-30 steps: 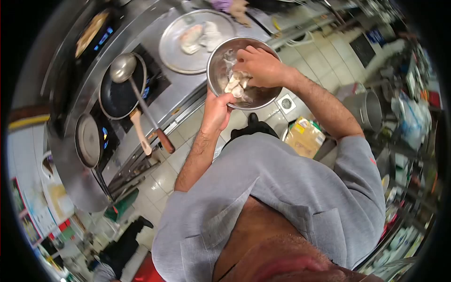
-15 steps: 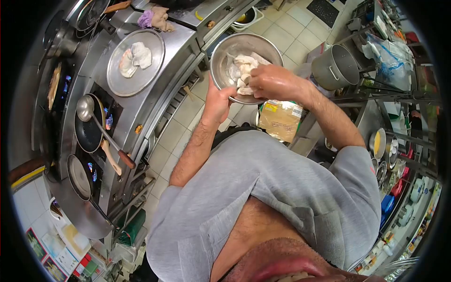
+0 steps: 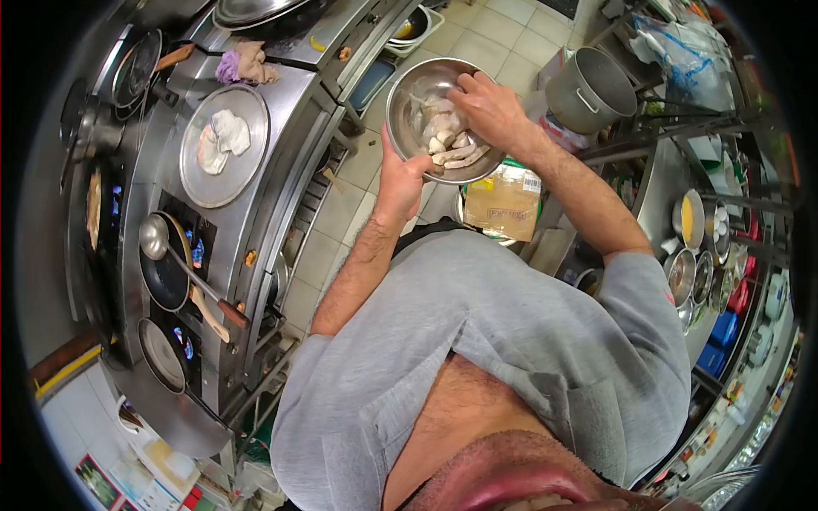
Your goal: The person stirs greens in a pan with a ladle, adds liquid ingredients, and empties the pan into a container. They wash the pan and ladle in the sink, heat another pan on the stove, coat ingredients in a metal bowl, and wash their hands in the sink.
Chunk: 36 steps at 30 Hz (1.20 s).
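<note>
A round metal bowl [image 3: 398,115] is held up in front of me, its rim gripped by my left hand [image 3: 400,186] with the thumb over the near edge. Inside lie pale, whitish pieces [image 3: 458,156], some long like strips and some rounded, which look like raw seafood. Toward the far side of the bowl there are glossier, translucent pieces [image 3: 436,109]. My right hand [image 3: 492,109] reaches in from the right, its fingers bent down at these glossy pieces. Whatever sits between its fingertips is hidden.
On the left, a steel stove carries a round tray [image 3: 192,175] with white pieces on it, a black pan [image 3: 162,277] with a ladle [image 3: 154,237] across it, and lit burners. A large pot [image 3: 588,94] and a cardboard box [image 3: 504,213] stand to the right.
My right hand has shifted from the near right part of the bowl to its far side, uncovering the strips near me. The view has shifted slightly. My left hand keeps its grip.
</note>
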Each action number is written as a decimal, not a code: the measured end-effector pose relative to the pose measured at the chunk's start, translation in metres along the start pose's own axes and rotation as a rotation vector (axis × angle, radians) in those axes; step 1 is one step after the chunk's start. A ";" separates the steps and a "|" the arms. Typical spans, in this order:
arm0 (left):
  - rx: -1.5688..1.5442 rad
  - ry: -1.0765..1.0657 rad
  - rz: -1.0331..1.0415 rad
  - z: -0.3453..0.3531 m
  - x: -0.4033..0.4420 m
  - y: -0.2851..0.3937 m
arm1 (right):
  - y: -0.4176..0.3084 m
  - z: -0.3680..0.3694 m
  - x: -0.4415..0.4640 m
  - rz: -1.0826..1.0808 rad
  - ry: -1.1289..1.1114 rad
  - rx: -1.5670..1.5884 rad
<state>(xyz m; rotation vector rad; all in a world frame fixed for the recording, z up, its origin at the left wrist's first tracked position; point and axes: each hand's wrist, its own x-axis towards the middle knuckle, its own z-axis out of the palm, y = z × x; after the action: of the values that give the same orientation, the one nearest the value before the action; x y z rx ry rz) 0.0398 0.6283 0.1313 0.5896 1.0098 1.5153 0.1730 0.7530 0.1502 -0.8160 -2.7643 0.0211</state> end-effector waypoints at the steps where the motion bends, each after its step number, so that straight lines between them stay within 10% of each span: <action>1: -0.007 -0.003 -0.046 -0.001 -0.001 0.002 | -0.003 -0.003 0.000 0.018 -0.059 -0.035; 11: 0.151 -0.315 -0.350 -0.022 0.015 -0.023 | -0.026 -0.005 -0.057 0.199 -0.203 0.049; 21: 0.315 -1.040 -0.741 0.102 -0.090 -0.101 | -0.103 -0.005 -0.303 0.958 -0.171 -0.185; 36: 0.196 -1.535 -0.962 0.217 -0.237 -0.143 | -0.243 -0.175 -0.460 1.489 0.827 0.214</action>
<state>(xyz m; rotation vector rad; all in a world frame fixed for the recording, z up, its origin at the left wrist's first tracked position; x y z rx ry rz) 0.3437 0.4528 0.1592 0.9436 0.0851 -0.0995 0.4595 0.2915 0.2289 -1.9709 -0.9628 0.1903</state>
